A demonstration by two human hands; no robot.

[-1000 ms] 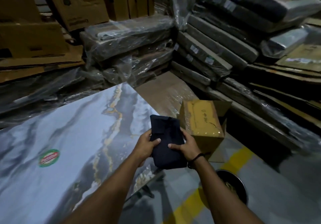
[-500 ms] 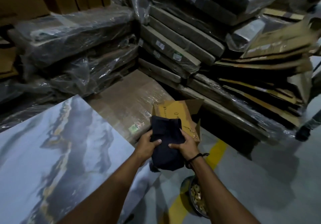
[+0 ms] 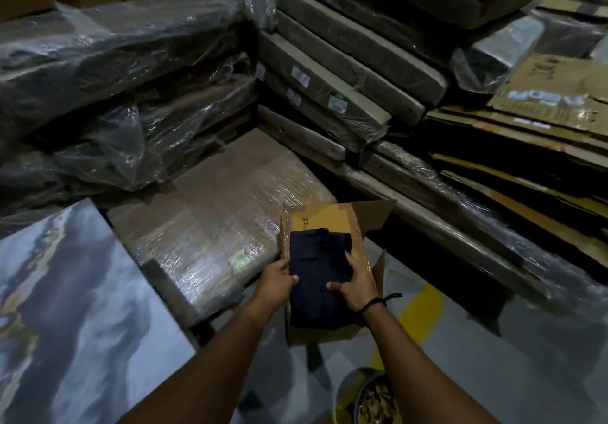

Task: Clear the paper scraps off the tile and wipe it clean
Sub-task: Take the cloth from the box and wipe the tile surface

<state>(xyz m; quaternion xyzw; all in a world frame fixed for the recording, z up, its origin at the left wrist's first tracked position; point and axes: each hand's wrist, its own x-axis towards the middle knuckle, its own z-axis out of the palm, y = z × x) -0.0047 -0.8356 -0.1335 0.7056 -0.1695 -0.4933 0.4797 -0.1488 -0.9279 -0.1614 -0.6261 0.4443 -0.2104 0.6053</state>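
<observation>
Head view, looking forward and down: both hands hold a folded dark cloth [image 3: 317,275] above an open cardboard box [image 3: 332,222] that stands on the grey floor [image 3: 493,341]. Left hand [image 3: 274,280] grips the cloth's left edge, thumb on top and fingers curled beneath; right hand [image 3: 357,287] clamps the right edge in the same way, a dark cord bracelet [image 3: 378,301] at its wrist. Each grip is thus closed on the cloth, which hangs partly below the hands.

Marbled grey tile [image 3: 75,308] lies at lower left, well apart from the hands, its near corner beside a shrink-wrapped carton [image 3: 210,226]. No paper scraps are visible on the part of the tile in frame, though the picture is dim and much of the tile lies outside it. A dark round container [image 3: 371,397] holding pale fragments, possibly collected scraps, sits on the floor near the right forearm. Wrapped tile packs [image 3: 345,71] and flattened cardboard [image 3: 543,101] are stacked behind.

Judged risks:
- The cloth sits over the box rather than the tile; if it is put away now, the wipe may be left undone.
- A folded cloth presents a small face, so streaks or missed bands are likely on a glossy surface in poor light.
- Any grit caught in the folds could scratch the glaze.
- The container stands close to the person's feet or arm and could be tipped, scattering its contents back across the floor.
- The tile's corner overhangs near the carton, so pressing there could rock it.
</observation>
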